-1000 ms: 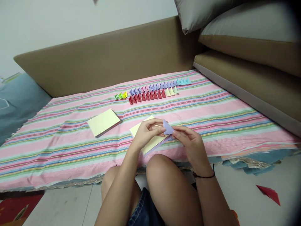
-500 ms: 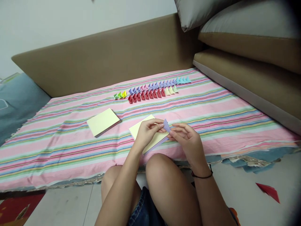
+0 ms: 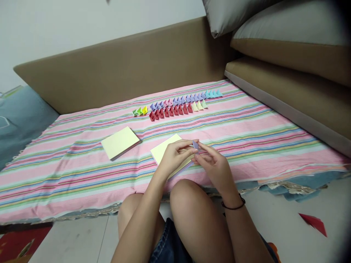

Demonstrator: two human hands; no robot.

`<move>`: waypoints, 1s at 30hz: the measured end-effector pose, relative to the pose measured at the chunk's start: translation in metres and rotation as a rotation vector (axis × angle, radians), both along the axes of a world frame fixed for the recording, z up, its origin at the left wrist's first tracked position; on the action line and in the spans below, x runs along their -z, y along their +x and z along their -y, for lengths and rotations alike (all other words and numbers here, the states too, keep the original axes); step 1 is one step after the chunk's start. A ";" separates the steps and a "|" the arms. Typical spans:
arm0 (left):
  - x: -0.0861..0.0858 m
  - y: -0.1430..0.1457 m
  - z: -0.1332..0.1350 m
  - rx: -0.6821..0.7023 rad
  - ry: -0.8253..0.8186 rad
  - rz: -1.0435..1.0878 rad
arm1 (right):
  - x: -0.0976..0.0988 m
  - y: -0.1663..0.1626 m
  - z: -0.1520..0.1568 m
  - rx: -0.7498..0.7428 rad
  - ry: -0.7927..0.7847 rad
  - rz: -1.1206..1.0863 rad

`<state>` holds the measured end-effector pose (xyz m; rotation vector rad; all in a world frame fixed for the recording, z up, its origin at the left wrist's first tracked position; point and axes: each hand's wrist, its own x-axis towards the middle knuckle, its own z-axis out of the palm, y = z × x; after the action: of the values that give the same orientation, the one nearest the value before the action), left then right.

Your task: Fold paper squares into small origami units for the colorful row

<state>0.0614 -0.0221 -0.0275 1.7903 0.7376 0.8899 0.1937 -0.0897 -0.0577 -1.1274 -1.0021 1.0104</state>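
Lilac paper, small folded piece, held in 2 hands

Item: lilac folded piece (image 3: 195, 145), raised above the near paper stack (image 3: 161, 149), partly covered by the fingers. Exact fold cannot be read.

Left hand (image 3: 177, 157): thumb and fingers nearly closed, pinching the piece from its left side.

Right hand (image 3: 214, 162): fingers curved, slightly parted; index finger and thumb meet the piece at its right side, apparently gripping it lightly.

Step, as judged: shaping or creasing a fold in mid-air, both hands sharing the work. The next move seems to call for a steady left pinch while the right fingertips press or turn the small paper without crushing its point.

Also listed: far paper stack (image 3: 120, 143), pale yellow on top, to the left; front row (image 3: 171, 110) and back row (image 3: 179, 100) of folded paper shapes, beyond the hands; striped cloth (image 3: 82, 153) beneath all.
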 end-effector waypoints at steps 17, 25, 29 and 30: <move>0.002 0.009 0.010 -0.053 -0.005 -0.063 | 0.001 0.003 0.001 0.101 0.141 0.244; 0.007 0.010 0.009 -0.074 0.045 -0.105 | 0.004 0.002 0.000 0.123 0.143 0.290; 0.013 0.015 0.011 -0.150 0.043 -0.075 | 0.003 0.003 -0.001 0.227 0.196 0.492; 0.014 0.017 0.011 -0.178 0.056 -0.072 | 0.002 0.003 -0.001 0.259 0.214 0.535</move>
<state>0.0781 -0.0331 -0.0416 1.8343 0.9381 0.9750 0.1963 -0.0890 -0.0599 -1.3365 -1.3081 0.3840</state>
